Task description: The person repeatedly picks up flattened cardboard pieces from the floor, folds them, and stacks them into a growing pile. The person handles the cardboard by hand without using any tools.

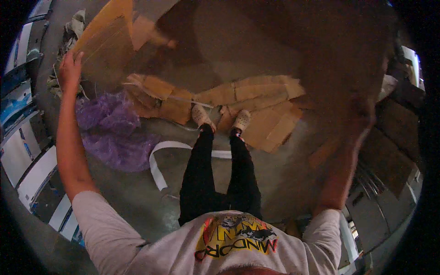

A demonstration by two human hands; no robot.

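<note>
My left hand (70, 69), raised at the left, grips the edge of a tan cardboard sheet (107, 39) with its thumb showing. On the other side, my right hand (362, 110) is dark and smeared by motion. It is at the lower edge of a large, shadowed brown cardboard sheet (339, 50) and appears closed on it. Whether both sheets are one piece, I cannot tell. Flattened cardboard (261, 91) lies on the floor around my feet, creased and torn. A blurred tan shape (153, 35) beside the left sheet is too unclear to name.
Crumpled purple bubble wrap (112, 133) lies left of my legs, beside a curved white strip (158, 167). Stacked white and blue panels (34, 156) line the left side. More cardboard (389, 146) leans at the right. Crumpled grey-green material (73, 27) lies at the far left.
</note>
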